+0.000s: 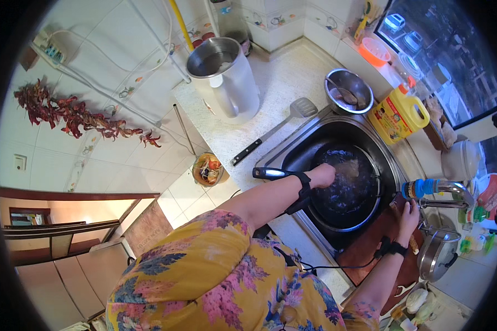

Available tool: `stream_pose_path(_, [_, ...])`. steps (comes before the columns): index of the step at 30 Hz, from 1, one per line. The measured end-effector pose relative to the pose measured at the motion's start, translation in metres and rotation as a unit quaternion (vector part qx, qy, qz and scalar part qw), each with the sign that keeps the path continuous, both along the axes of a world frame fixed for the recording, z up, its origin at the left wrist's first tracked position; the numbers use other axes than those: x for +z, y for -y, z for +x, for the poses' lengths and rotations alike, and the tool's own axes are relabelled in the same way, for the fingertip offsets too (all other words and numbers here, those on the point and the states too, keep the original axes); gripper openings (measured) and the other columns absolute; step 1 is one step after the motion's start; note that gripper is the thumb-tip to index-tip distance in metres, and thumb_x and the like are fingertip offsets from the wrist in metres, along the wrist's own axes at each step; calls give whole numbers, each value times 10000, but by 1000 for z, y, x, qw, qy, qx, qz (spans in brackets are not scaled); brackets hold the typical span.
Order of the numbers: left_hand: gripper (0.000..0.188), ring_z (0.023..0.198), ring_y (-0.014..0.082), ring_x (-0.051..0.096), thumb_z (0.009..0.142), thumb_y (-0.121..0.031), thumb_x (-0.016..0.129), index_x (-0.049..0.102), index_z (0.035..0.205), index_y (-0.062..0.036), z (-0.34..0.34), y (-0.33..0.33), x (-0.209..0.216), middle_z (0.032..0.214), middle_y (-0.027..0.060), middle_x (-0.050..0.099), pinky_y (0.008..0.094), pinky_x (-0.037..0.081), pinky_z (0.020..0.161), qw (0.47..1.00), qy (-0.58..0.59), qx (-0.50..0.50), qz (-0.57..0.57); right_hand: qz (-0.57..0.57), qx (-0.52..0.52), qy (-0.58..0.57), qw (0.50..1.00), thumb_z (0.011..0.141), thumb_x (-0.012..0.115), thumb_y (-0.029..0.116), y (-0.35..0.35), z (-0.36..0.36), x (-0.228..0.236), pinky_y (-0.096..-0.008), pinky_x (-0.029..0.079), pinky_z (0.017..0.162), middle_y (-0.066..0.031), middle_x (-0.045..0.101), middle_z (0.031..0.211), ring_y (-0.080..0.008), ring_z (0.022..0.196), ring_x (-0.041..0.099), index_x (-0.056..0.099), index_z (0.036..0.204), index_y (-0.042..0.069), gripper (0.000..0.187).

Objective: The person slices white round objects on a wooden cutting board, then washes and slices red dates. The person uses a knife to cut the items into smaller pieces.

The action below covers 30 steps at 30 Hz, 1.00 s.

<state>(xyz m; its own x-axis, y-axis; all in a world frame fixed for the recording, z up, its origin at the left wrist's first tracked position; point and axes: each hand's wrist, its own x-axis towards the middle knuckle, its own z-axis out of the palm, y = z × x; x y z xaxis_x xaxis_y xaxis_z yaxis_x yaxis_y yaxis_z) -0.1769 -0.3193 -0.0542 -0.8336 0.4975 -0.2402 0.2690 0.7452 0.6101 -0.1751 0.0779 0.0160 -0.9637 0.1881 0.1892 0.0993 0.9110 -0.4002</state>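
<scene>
A black wok (pixel 342 220) with water in it sits in the sink (pixel 292 144), its black handle (pixel 269 173) pointing left over the counter edge. My left hand (pixel 321 176) is closed inside the wok, and a tan, rough-looking pad (pixel 347 168) shows at its fingertips, partly in the water. My right hand (pixel 408 216) is at the sink's right rim beside the faucet (pixel 453 193). Its fingers are bent around a small dark piece that I cannot make out. Both wrists wear black straps.
A spatula (pixel 276 128) and a tall metal pitcher (pixel 226 83) stand on the left counter. Behind the sink are a steel bowl (pixel 348 91) and a yellow pump bottle (pixel 397 116). A brown board (pixel 370 248) and a lidded pot (pixel 437 254) lie near my right arm.
</scene>
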Motion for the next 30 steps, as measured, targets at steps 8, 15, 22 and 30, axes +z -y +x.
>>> stream_pose_path(8, [95, 856, 358, 556, 783, 12, 521, 594, 781, -49, -2, 78, 190, 886, 183, 550, 401, 459, 756, 894, -268, 120, 339, -33, -9, -65, 997, 954, 594, 242, 42, 33, 11, -396, 416, 1028, -194, 632, 1222, -336, 1177, 566, 626, 1223, -1, 364])
stream_pose_path(15, [206, 826, 273, 623, 856, -11, 529, 672, 973, -102, -17, 262, 294, 985, 96, 634, 356, 499, 764, 834, -471, 282, 55, -109, -8, -51, 993, 964, 595, 223, 65, 59, 22, -338, 467, 948, -153, 652, 1214, -256, 1102, 619, 629, 1227, 7, 342])
stream_pose_path(22, [197, 953, 344, 609, 862, -132, 587, 655, 1006, -16, 0, 286, 272, 997, 173, 653, 404, 481, 829, 821, -476, 313, 45, -109, 29, 18, 993, 971, 581, 207, 101, 81, 37, -336, 454, 977, -140, 653, 1226, -242, 1129, 609, 624, 1229, 3, 332])
stream_pose_path(30, [247, 919, 280, 607, 823, -89, 662, 670, 1070, -93, 74, 215, 179, 1010, 86, 639, 370, 496, 795, 865, -374, 289, 167, -70, -6, 138, 988, 967, 572, 212, 119, 92, 31, -337, 464, 966, -138, 676, 1184, -239, 1085, 633, 634, 1219, 1, 334])
